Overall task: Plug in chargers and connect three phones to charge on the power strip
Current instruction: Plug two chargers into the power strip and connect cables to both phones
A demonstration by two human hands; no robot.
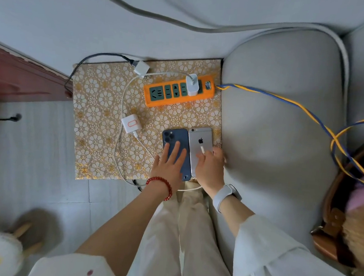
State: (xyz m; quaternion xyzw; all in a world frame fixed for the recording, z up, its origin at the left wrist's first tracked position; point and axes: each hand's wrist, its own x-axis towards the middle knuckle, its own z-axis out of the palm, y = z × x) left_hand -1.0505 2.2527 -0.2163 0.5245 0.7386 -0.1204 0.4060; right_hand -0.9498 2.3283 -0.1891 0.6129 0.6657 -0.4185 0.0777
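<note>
My right hand [210, 168] pinches a white cable plug [203, 149] over the silver iPhone [200, 144]; my left hand [170, 163] lies flat and open on the blue iPhone [177, 150] touching its side. One white charger [191, 84] sits in the orange power strip [179, 92]; two lie loose. I judge the first phone hookup is underway: next, turn the plug toward the port at the near edge.

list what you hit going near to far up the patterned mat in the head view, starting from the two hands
left hand and right hand → blue phone beside silver phone → loose white charger with a red outline → orange power strip → white charger plugged into it → another white charger at the far edge
</note>
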